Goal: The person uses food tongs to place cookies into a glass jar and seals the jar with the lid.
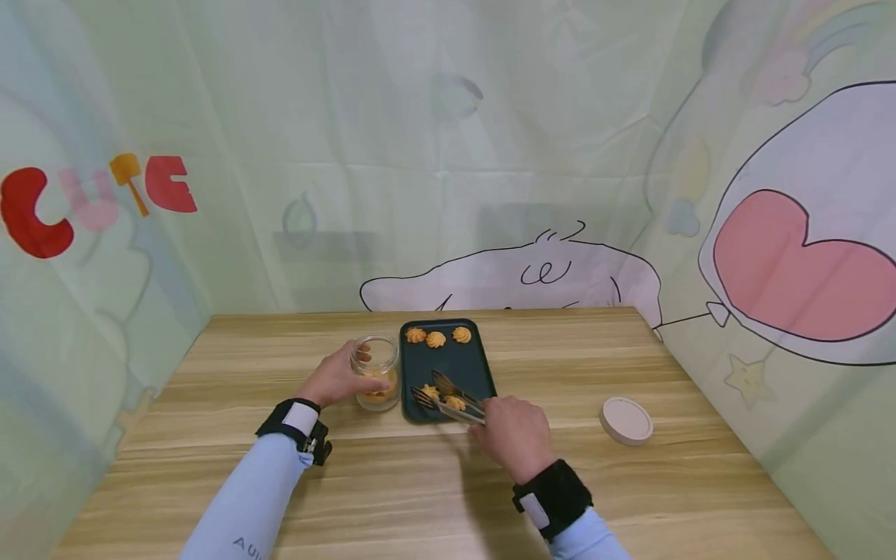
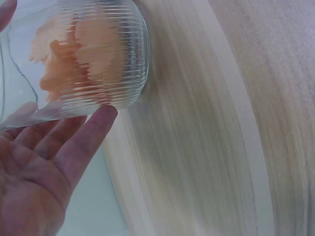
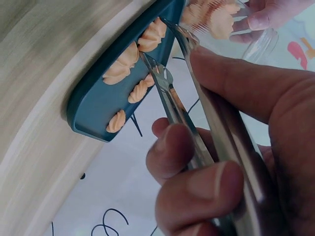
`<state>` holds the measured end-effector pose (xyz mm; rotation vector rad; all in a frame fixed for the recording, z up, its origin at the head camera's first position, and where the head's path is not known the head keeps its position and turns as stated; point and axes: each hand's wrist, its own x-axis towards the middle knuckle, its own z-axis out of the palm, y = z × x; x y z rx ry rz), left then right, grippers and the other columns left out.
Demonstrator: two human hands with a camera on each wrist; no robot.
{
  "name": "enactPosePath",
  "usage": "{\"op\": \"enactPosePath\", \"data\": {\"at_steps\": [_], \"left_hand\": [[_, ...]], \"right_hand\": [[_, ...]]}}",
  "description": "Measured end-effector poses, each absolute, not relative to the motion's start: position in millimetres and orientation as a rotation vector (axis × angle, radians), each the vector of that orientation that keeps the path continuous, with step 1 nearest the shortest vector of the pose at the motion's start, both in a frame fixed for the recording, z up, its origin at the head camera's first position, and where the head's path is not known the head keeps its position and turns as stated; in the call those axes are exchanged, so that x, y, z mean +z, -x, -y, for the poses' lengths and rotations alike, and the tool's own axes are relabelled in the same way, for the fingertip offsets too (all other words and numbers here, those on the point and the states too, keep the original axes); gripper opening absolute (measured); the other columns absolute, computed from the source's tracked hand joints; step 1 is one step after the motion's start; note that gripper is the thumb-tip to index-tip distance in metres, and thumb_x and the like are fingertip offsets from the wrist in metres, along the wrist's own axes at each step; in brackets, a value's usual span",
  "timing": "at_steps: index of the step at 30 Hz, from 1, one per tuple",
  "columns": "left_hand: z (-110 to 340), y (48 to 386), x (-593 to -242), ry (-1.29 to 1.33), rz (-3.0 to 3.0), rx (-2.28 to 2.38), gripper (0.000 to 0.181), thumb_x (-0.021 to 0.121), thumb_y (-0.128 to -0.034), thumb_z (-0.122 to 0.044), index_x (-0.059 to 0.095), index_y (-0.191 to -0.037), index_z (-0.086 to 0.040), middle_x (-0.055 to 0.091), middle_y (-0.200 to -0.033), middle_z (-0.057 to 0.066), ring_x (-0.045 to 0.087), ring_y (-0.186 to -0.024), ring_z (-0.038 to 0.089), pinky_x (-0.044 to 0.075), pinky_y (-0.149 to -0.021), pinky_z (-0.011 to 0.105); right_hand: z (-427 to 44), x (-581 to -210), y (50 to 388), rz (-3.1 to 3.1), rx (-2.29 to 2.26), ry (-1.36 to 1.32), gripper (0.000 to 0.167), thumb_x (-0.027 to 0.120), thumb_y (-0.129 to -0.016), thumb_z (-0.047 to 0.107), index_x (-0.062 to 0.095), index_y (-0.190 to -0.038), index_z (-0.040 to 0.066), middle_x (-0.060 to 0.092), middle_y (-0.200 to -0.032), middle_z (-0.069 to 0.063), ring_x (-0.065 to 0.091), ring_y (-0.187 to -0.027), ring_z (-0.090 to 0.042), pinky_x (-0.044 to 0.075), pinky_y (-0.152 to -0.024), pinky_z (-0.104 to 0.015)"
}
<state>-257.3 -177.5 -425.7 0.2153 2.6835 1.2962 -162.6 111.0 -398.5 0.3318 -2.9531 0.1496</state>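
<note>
A glass jar (image 1: 378,365) with ribbed lower walls stands upright on the table, several swirled cookies (image 2: 81,54) inside. My left hand (image 1: 343,376) grips it from the left, thumb in front and fingers behind. In my right hand (image 1: 516,435) I hold metal tongs (image 3: 216,128), their slotted tips spread over the near end of a dark baking tray (image 1: 448,362). Two cookies (image 1: 455,403) lie at those tips; whether the tips touch them I cannot tell. Three more cookies (image 1: 435,339) sit along the tray's far end.
A round, pale lid (image 1: 626,421) lies on the wooden table (image 1: 574,358) to the right of my right hand. The jar stands close to the tray's left edge. A printed curtain (image 1: 420,155) hangs behind the table and at both sides.
</note>
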Motion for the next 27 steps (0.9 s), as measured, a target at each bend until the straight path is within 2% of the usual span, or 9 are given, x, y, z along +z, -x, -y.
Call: {"op": "enactPosePath", "data": {"at_steps": [17, 23, 27], "left_hand": [[177.4, 257.9, -424.8, -0.195, -2.679, 1.287, 0.085, 0.085, -0.0775, -0.039, 0.043, -0.141, 0.0, 0.053, -0.138, 0.021, 0.047, -0.129, 0.041, 0.04, -0.102, 0.057], [177.5, 257.7, -425.0, -0.192, -2.681, 1.278, 0.085, 0.085, -0.0779, -0.039, 0.043, -0.141, 0.001, 0.053, -0.138, 0.02, 0.047, -0.128, 0.04, 0.04, -0.102, 0.056], [177.3, 257.7, -425.3, -0.182, -2.681, 1.274, 0.085, 0.085, -0.0777, -0.039, 0.043, -0.141, 0.0, 0.053, -0.138, 0.02, 0.048, -0.127, 0.039, 0.04, -0.101, 0.056]], "right_hand": [[-114.1, -401.4, 166.5, 2.919, 0.162, -0.315, 0.03, 0.08, -0.082, 0.037, 0.063, -0.075, 0.012, 0.044, -0.055, 0.003, 0.042, -0.047, -0.012, 0.032, -0.04, -0.03], [-118.2, -400.3, 167.5, 2.904, 0.193, -0.307, 0.032, 0.079, -0.083, 0.037, 0.059, -0.072, 0.014, 0.044, -0.055, 0.003, 0.042, -0.047, -0.013, 0.031, -0.041, -0.03], [-120.3, -399.1, 167.2, 2.886, 0.213, -0.313, 0.03, 0.08, -0.083, 0.037, 0.063, -0.074, 0.014, 0.044, -0.055, 0.004, 0.043, -0.047, -0.013, 0.031, -0.04, -0.03]]}}
